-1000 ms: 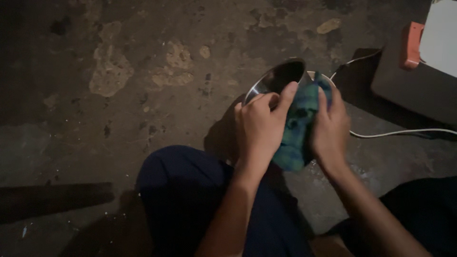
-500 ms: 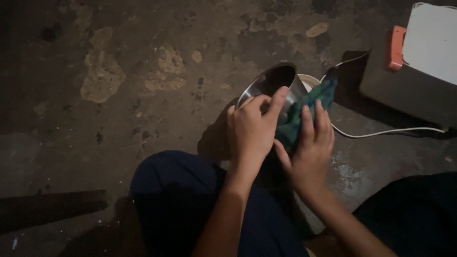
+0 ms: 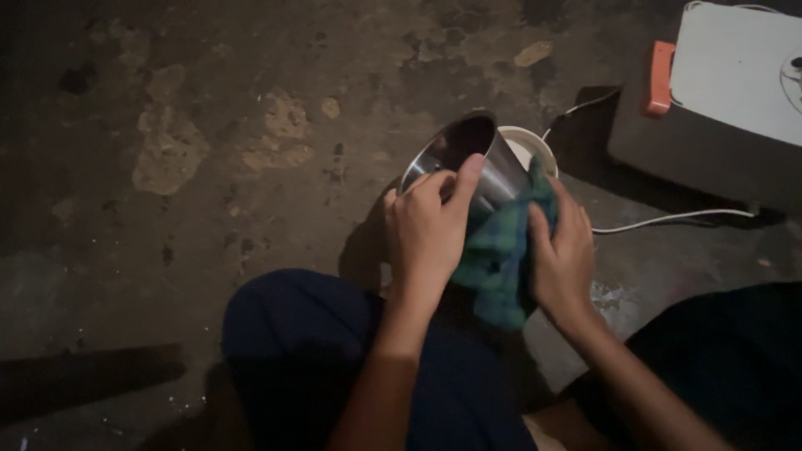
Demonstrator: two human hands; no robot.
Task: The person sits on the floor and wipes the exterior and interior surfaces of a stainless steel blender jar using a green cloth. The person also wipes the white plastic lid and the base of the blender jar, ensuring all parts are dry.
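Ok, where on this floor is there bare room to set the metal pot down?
The widest bare floor lies left of the metal pot, bordered by the knee below. A narrower strip runs between the white cord and the right leg. It is crowded upper right: white bowl, cord and grey box. The left hand holds the pot; the right hand presses a green cloth.

The steel pot [image 3: 468,163] lies tilted above the person's knee [image 3: 292,334], with the left hand [image 3: 426,234] on its left wall and the cloth [image 3: 501,259] and right hand [image 3: 564,263] against its right. A bowl [image 3: 530,146] sits just behind the pot, and a cable [image 3: 668,219] runs right of it toward the boxy appliance [image 3: 718,92].
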